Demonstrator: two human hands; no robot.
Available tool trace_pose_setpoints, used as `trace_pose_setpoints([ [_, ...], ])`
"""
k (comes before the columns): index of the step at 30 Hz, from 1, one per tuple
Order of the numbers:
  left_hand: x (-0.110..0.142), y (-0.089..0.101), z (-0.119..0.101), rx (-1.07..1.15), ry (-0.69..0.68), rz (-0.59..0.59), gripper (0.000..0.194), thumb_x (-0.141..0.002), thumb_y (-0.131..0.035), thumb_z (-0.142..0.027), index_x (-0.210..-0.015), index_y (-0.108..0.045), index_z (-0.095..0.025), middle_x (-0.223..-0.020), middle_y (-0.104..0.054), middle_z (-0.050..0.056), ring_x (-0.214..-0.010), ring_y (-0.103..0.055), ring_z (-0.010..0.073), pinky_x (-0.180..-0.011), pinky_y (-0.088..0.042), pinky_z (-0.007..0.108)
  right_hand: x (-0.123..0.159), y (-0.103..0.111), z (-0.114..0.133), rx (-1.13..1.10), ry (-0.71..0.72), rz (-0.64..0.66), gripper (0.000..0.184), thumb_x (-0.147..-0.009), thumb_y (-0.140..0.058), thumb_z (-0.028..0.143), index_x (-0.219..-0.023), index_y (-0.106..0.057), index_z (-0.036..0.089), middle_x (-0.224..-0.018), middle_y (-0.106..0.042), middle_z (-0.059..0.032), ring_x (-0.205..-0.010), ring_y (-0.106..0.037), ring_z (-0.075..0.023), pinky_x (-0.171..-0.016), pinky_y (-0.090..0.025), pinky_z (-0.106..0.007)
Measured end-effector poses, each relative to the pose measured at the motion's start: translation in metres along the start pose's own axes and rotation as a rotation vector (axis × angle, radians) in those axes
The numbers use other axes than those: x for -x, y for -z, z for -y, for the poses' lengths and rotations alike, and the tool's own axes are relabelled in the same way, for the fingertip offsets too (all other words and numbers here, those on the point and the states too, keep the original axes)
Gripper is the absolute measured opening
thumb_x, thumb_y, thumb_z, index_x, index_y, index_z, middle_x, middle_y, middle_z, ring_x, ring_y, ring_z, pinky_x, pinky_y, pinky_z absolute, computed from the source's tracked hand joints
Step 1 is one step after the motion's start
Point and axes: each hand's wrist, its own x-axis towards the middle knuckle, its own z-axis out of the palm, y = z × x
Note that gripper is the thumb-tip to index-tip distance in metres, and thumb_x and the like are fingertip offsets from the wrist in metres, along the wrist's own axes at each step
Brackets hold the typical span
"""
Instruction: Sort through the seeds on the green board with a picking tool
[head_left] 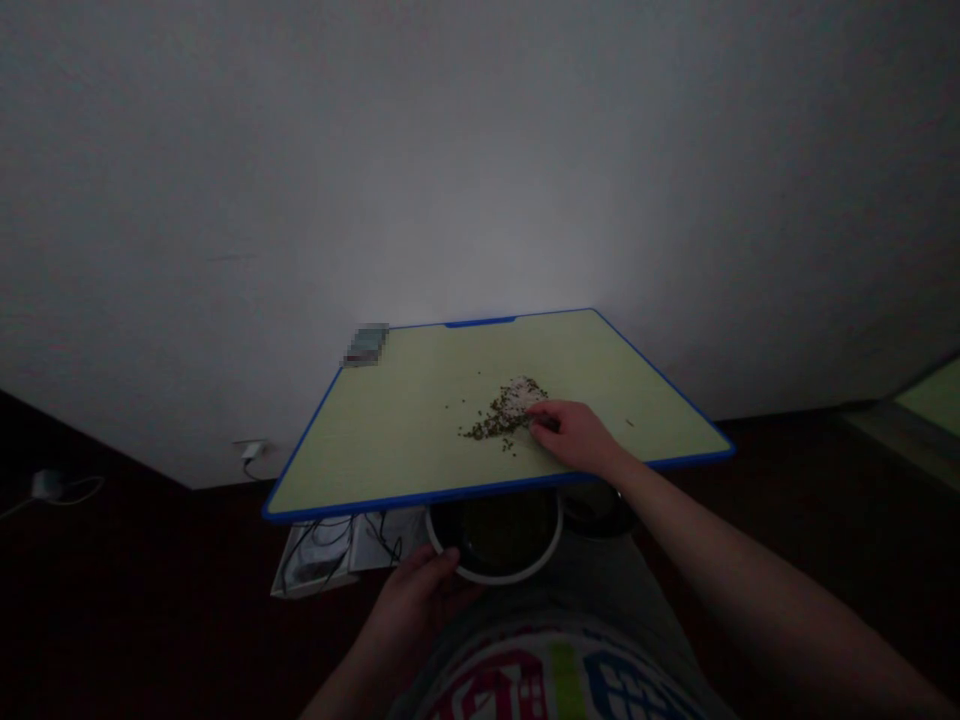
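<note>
A small pile of mixed grains (517, 400), pale rice-like ones and dark green bean-like ones, lies on a pale yellow tabletop (390, 420) with a blue rim. My right hand (574, 435) rests at the pile's right edge, its fingers curled in; whatever is between them is too small to make out. Below the near edge, my left hand (427, 580) grips a white-rimmed bowl (499, 578) by its left side, thumb over the rim. The bowl's inside is dark, with a greenish layer hard to make out. Part of the bowl is hidden under the tabletop.
A second dark round container (607, 525) sits right of the bowl, partly under the table. White boxes with cables (322, 550) are at lower left. A blurred-out item (366, 345) lies at the far left corner. The wall (480, 180) stands behind; a plug (253, 450) is in it.
</note>
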Motion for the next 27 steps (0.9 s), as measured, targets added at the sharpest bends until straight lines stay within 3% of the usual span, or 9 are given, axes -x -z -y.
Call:
trace_pose_setpoints([
  [7,-0.003,0.005,0.002,0.017,0.013,0.039,0.014,-0.076,-0.068,-0.016,-0.089,-0.069,-0.012,-0.092,-0.078,0.010,-0.090,-0.072,0.0252,-0.086,-0.056,0.039,-0.001,-0.001,0.000,0.014,-0.017,-0.009,0.030,-0.079,-0.056,0.022,-0.104,-0.071,0.016,-0.088,-0.074,-0.0054,-0.073,-0.065,-0.0175,-0.070,-0.049,-0.029],
  [21,-0.002,0.001,0.008,0.009,-0.022,-0.018,0.013,-0.075,-0.066,-0.012,-0.088,-0.066,-0.012,-0.088,-0.078,0.011,-0.082,-0.072,0.0229,-0.078,-0.057,0.037,-0.002,-0.001,0.002,0.027,-0.010,-0.029,0.031,-0.080,-0.056,0.021,-0.106,-0.071,0.015,-0.090,-0.074,-0.0066,-0.075,-0.066,-0.0174,-0.074,-0.049,-0.029],
  [27,0.002,-0.006,0.015,0.017,-0.059,-0.175,0.006,-0.073,-0.062,-0.008,-0.074,-0.063,-0.013,-0.071,-0.075,0.007,-0.068,-0.071,0.0188,-0.071,-0.059,0.033,-0.002,0.000,0.000,-0.014,0.029,-0.004,0.030,-0.078,-0.056,0.020,-0.104,-0.072,0.016,-0.089,-0.075,-0.0061,-0.076,-0.067,-0.0180,-0.071,-0.049,-0.028],
])
